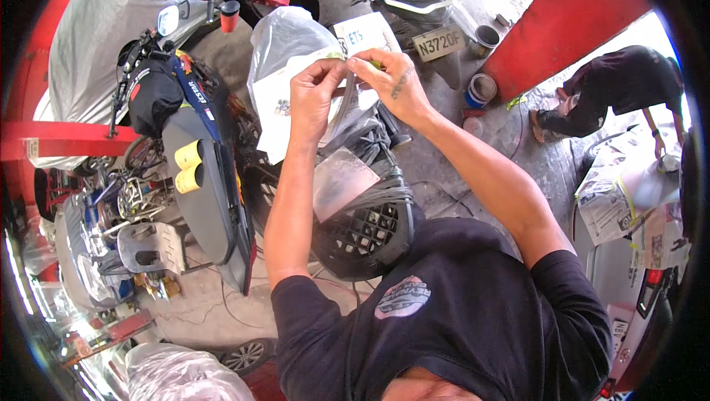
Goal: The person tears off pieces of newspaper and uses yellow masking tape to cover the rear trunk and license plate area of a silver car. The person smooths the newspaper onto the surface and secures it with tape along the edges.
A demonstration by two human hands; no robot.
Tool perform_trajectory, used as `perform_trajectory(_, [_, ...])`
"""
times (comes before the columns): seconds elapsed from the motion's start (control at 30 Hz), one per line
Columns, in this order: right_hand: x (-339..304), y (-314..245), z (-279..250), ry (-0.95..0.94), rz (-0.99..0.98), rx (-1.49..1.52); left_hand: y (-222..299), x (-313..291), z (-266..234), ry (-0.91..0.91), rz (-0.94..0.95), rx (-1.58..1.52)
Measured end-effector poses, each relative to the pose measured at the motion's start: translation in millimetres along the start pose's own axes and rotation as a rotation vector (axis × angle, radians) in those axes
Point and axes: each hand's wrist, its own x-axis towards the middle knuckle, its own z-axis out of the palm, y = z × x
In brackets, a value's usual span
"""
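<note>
My left hand point(314, 98) and my right hand point(392, 84) meet in front of me, both closed in a pinch, fingertips nearly touching. Yellow-green tape point(378, 65) shows at the fingers of my right hand. What my left fingertips pinch is too small to make out. Under and around the hands lie printed paper sheets point(275, 121) and a clear plastic bag point(285, 35). Closer to me, a translucent sheet point(344, 179) rests by a black plastic crate point(370, 234) with dark cords bunched at its rim.
A motorcycle point(196, 194) with yellow rolls on its seat stands at left, a plastic chair point(151, 248) beyond. Paint cans point(481, 90) stand near a red post point(562, 16). At right another person point(621, 90) bends over a paper-masked vehicle point(610, 194). Cables cross the floor.
</note>
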Motion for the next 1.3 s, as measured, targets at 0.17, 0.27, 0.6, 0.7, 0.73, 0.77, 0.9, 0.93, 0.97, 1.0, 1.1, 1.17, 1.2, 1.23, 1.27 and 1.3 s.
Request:
perform_trajectory(0.17, [0, -6, 0, 0.043, -0.001, 0.006, 4, -1, 4, -0.017, -0.019, 0.003])
perform_trajectory(0.27, [1, -6, -4, 0.003, 0.035, 0.003, 8, -2, 9, 0.001, 0.029, 0.042])
perform_trajectory(0.6, [5, 9, -6, -0.024, 0.039, 0.214, 7, -3, 11, 0.047, 0.121, 0.173])
perform_trajectory(0.7, [3, 6, -5, 0.011, 0.042, 0.203, 7, -3, 12, 0.032, 0.131, 0.235])
perform_trajectory(0.73, [2, 3, -5, 0.031, 0.047, 0.218, 7, -2, 12, 0.027, 0.143, 0.24])
perform_trajectory(0.77, [2, -1, -5, 0.037, 0.065, 0.238, 7, -1, 13, 0.021, 0.155, 0.245])
perform_trajectory(0.9, [2, -10, -10, 0.053, 0.045, 0.143, 13, -5, 20, 0.01, 0.169, 0.285])
perform_trajectory(0.93, [2, -10, -12, 0.054, 0.017, 0.074, 13, -6, 21, 0.016, 0.178, 0.298])
perform_trajectory(0.97, [2, -10, -13, 0.066, -0.004, 0.049, 13, -6, 22, 0.021, 0.188, 0.312])
perform_trajectory(1.0, [2, -8, -14, 0.078, -0.025, 0.025, 13, -5, 22, 0.009, 0.188, 0.309])
perform_trajectory(1.1, [2, -2, -15, 0.067, -0.035, 0.04, 7, -4, 21, -0.017, 0.173, 0.287])
perform_trajectory(1.17, [3, 2, -16, 0.051, -0.037, 0.048, 5, -3, 21, -0.022, 0.144, 0.255])
perform_trajectory(1.2, [3, 5, -16, 0.046, -0.044, 0.036, 5, -3, 22, -0.013, 0.152, 0.245])
perform_trajectory(1.23, [2, 5, -16, 0.041, -0.05, 0.025, 5, -3, 23, -0.004, 0.159, 0.235])
perform_trajectory(1.27, [1, 4, -17, 0.031, -0.05, -0.008, 4, -3, 24, 0.006, 0.166, 0.225])
perform_trajectory(1.3, [0, 3, -18, 0.021, -0.05, -0.04, 6, -3, 24, 0.015, 0.156, 0.24])
